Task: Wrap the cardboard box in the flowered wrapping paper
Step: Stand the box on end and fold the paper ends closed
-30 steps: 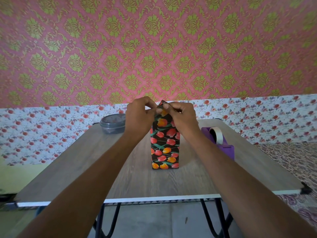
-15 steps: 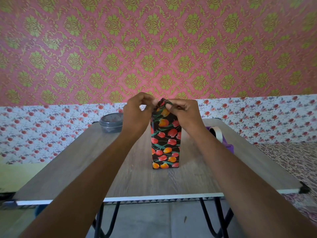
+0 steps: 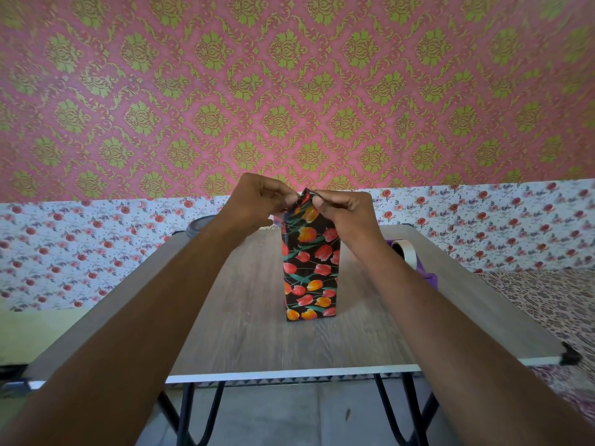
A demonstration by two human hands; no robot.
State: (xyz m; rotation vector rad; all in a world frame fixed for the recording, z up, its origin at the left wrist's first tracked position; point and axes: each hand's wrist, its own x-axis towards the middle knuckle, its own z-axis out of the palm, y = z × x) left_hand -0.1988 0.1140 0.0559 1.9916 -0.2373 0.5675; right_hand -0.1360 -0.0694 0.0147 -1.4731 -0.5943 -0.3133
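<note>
left hand (image 3: 257, 204): pinching top flap of flowered wrapping paper (image 3: 310, 268)
right hand (image 3: 344, 214): pinching same flap, opposite side
cardboard box: fully covered, upright mid table (image 3: 257, 342)
risk: probably tipping under sideways pull, or crooked crease
tape dispenser (image 3: 425, 275): past right forearm; reaching may let flap spring open

The box (image 3: 309, 284) stands upright on its narrow end at the centre of the frame, tall and slim. Its visible sides are fully covered by the wrapping paper (image 3: 318, 249), which is black with red and orange tulips and green leaves. At the top the paper narrows to a folded peak.
</note>
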